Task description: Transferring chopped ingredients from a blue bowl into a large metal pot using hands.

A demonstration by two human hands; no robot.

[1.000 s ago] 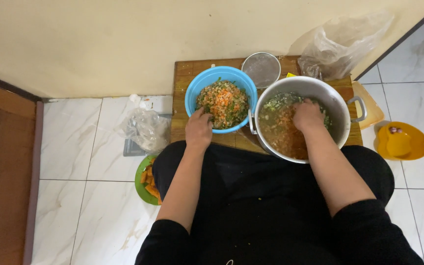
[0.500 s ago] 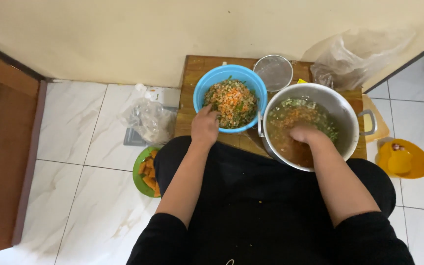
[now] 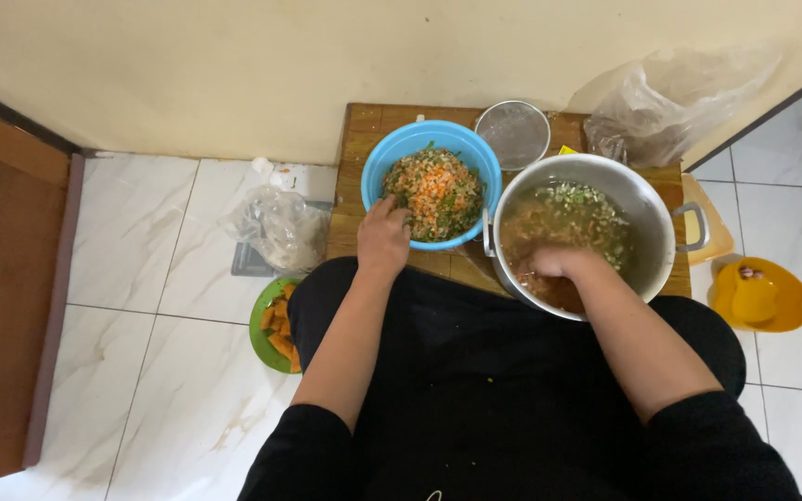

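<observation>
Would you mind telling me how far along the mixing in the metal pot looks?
Done: some green chopped bits already float in the metal pot of brownish liquid. In hand: the right hand is down in that mixture, while the left hand rests on the rim of the blue bowl. Left: the bowl is heaped with chopped vegetables.

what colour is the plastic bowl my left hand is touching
Light blue, seen in the head view: the round plastic bowl of chopped vegetables.
</observation>
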